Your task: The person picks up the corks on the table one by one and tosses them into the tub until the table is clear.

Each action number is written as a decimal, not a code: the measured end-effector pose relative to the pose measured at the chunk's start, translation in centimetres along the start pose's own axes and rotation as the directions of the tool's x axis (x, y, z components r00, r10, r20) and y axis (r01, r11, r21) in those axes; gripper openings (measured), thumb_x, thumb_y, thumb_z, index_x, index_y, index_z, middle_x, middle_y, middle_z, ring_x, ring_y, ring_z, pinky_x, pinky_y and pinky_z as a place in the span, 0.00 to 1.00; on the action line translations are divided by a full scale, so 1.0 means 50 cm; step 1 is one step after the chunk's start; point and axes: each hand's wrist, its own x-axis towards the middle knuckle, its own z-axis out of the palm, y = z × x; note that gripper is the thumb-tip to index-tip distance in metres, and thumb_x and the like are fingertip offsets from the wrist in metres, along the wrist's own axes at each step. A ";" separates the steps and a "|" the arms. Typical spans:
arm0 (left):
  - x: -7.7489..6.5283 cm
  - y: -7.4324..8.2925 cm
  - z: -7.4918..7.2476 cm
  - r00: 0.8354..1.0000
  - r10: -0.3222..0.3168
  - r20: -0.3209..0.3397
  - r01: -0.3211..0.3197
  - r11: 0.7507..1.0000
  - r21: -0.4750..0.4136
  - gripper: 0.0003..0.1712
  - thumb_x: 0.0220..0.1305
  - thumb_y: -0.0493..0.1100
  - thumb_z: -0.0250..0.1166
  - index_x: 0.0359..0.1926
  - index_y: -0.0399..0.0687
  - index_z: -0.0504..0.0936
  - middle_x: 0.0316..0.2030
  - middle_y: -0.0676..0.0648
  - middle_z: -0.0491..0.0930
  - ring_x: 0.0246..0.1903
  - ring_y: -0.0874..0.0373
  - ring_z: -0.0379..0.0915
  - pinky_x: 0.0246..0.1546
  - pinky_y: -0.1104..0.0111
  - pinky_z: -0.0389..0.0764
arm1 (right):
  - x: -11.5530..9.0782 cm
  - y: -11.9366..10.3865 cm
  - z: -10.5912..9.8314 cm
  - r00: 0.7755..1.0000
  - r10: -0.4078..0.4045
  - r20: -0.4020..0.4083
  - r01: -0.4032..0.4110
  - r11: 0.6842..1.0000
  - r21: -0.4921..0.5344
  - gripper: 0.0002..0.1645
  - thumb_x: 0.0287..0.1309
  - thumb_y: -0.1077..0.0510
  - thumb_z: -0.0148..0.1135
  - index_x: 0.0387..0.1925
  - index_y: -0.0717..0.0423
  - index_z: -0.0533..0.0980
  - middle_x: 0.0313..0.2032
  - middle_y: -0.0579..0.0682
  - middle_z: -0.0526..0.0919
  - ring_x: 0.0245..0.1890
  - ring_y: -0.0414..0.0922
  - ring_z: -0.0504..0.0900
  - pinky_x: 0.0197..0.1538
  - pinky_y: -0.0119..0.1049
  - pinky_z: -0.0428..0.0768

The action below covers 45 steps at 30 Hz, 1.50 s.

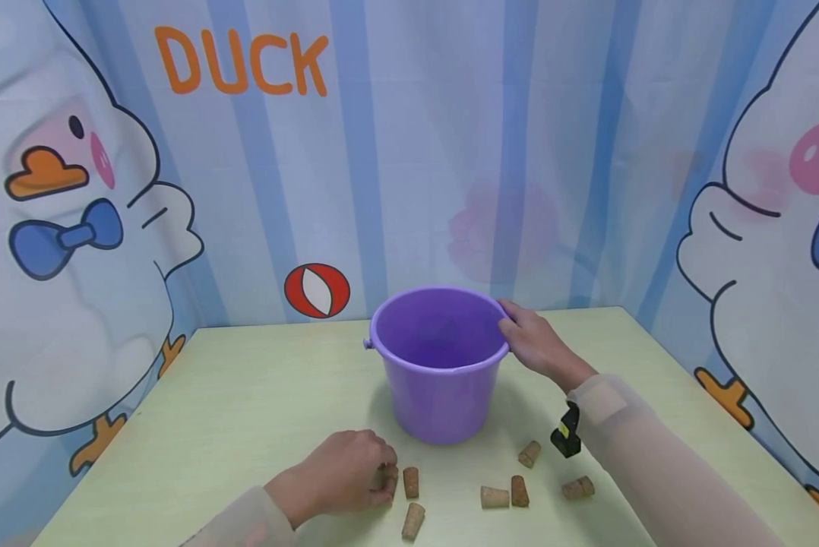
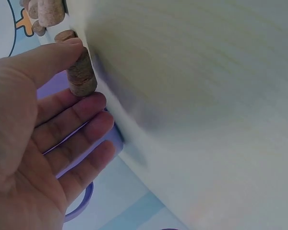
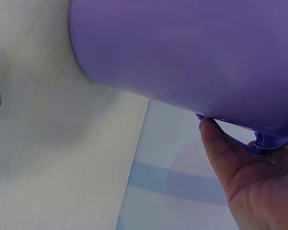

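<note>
My left hand (image 1: pixel 344 472) is low over the table, left of the bucket's base. It pinches a cork stopper (image 2: pixel 81 74) between thumb and fingertips; in the head view the hand mostly hides this cork. A purple bucket (image 1: pixel 440 403) stands upright, its inside bare where visible. At the right side of its rim, my right hand (image 1: pixel 538 343) grips the bucket by the rim and handle (image 3: pixel 247 145). Just right of the left hand's fingers lie two more corks, one upper (image 1: pixel 411 482) and one lower (image 1: pixel 413 522).
Further corks lie scattered in front of the bucket to the right, among them a pale one (image 1: pixel 494 497), a darker one (image 1: pixel 520 491) and one near the right sleeve (image 1: pixel 578 488). A printed curtain (image 1: pixel 416 152) borders the pale table (image 1: pixel 259 395) behind and at the sides.
</note>
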 end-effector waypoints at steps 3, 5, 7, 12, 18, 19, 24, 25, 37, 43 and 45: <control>0.000 -0.003 -0.008 1.000 0.000 -0.010 0.000 1.000 -0.005 0.12 0.54 0.44 0.75 0.24 0.61 0.79 0.24 0.66 0.76 0.30 0.70 0.70 0.34 0.71 0.79 | 0.000 0.000 0.000 1.000 -0.006 -0.003 0.006 1.000 -0.006 0.30 0.74 0.55 0.37 0.72 0.55 0.66 0.51 0.60 0.82 0.44 0.51 0.80 0.47 0.46 0.76; 0.001 -0.005 -0.013 1.000 -0.004 -0.016 0.004 1.000 -0.009 0.12 0.54 0.44 0.75 0.24 0.62 0.79 0.25 0.65 0.77 0.30 0.70 0.71 0.34 0.70 0.79 | 0.001 0.000 0.000 1.000 -0.007 -0.004 0.007 1.000 -0.007 0.30 0.74 0.55 0.37 0.72 0.55 0.66 0.51 0.60 0.82 0.43 0.51 0.80 0.47 0.46 0.76; 0.001 -0.006 -0.017 1.000 -0.008 -0.019 0.008 1.000 -0.018 0.12 0.54 0.44 0.75 0.24 0.62 0.79 0.26 0.65 0.78 0.31 0.70 0.72 0.35 0.69 0.79 | 0.001 0.000 0.000 1.000 -0.007 -0.002 0.007 1.000 -0.006 0.31 0.74 0.55 0.37 0.73 0.55 0.66 0.52 0.60 0.82 0.44 0.51 0.80 0.48 0.47 0.77; 0.000 -0.007 -0.026 0.999 0.001 -0.047 -0.002 1.000 -0.021 0.12 0.54 0.44 0.75 0.24 0.63 0.79 0.25 0.65 0.78 0.31 0.70 0.71 0.34 0.70 0.78 | 0.000 0.001 0.000 1.000 -0.006 0.002 0.006 1.000 0.000 0.32 0.74 0.54 0.37 0.75 0.56 0.63 0.57 0.61 0.81 0.48 0.54 0.81 0.51 0.49 0.77; 0.001 -0.003 -0.043 0.997 0.003 -0.079 -0.005 1.000 -0.028 0.12 0.56 0.43 0.74 0.24 0.62 0.79 0.25 0.65 0.78 0.31 0.69 0.71 0.34 0.69 0.78 | 0.000 0.001 0.000 1.000 -0.005 0.005 0.005 1.000 0.002 0.32 0.74 0.54 0.36 0.75 0.57 0.63 0.56 0.61 0.81 0.47 0.53 0.81 0.50 0.48 0.77; 0.001 -0.003 -0.045 0.997 0.001 -0.080 -0.004 1.000 -0.030 0.12 0.56 0.43 0.74 0.24 0.62 0.79 0.25 0.65 0.78 0.31 0.69 0.71 0.34 0.69 0.78 | 0.000 0.001 0.000 1.000 -0.004 0.006 0.004 1.000 0.002 0.32 0.74 0.54 0.36 0.75 0.57 0.63 0.56 0.61 0.81 0.47 0.53 0.81 0.50 0.48 0.77; 0.003 -0.004 -0.053 0.997 -0.015 -0.078 0.012 0.999 -0.035 0.11 0.57 0.44 0.74 0.25 0.63 0.79 0.24 0.68 0.74 0.30 0.69 0.70 0.34 0.70 0.77 | -0.001 0.000 0.000 1.000 -0.002 0.005 0.002 1.000 -0.002 0.32 0.74 0.54 0.36 0.76 0.57 0.62 0.55 0.60 0.81 0.46 0.52 0.80 0.49 0.47 0.77; 0.004 -0.005 -0.055 0.997 -0.018 -0.078 0.015 0.999 -0.036 0.11 0.57 0.44 0.74 0.25 0.63 0.79 0.24 0.68 0.73 0.30 0.69 0.70 0.34 0.70 0.77 | -0.001 0.000 0.000 1.000 -0.002 0.004 0.002 1.000 -0.004 0.33 0.74 0.54 0.36 0.76 0.57 0.62 0.55 0.60 0.82 0.45 0.52 0.80 0.49 0.47 0.77; 0.011 -0.003 -0.082 0.993 -0.051 -0.109 0.046 0.998 -0.049 0.13 0.59 0.48 0.75 0.24 0.66 0.78 0.25 0.69 0.74 0.31 0.68 0.70 0.35 0.70 0.78 | 0.000 0.000 -0.001 1.000 -0.005 0.005 0.005 1.000 -0.011 0.32 0.74 0.54 0.36 0.75 0.56 0.63 0.53 0.60 0.82 0.43 0.51 0.80 0.47 0.47 0.76; 0.012 -0.001 -0.093 0.984 -0.023 -0.176 0.019 1.000 -0.024 0.12 0.59 0.46 0.74 0.25 0.63 0.78 0.25 0.68 0.75 0.30 0.67 0.70 0.33 0.72 0.77 | 0.000 0.000 -0.001 1.000 0.001 0.015 -0.001 1.000 -0.004 0.33 0.74 0.54 0.36 0.76 0.56 0.62 0.55 0.60 0.82 0.45 0.51 0.81 0.48 0.47 0.77; 0.012 0.000 -0.097 0.980 -0.011 -0.199 0.008 1.000 -0.014 0.11 0.59 0.45 0.73 0.26 0.62 0.79 0.25 0.68 0.75 0.30 0.67 0.70 0.32 0.72 0.76 | 0.001 0.001 -0.001 1.000 -0.001 0.018 0.001 1.000 0.001 0.33 0.74 0.54 0.36 0.76 0.56 0.62 0.55 0.60 0.82 0.44 0.50 0.81 0.47 0.47 0.77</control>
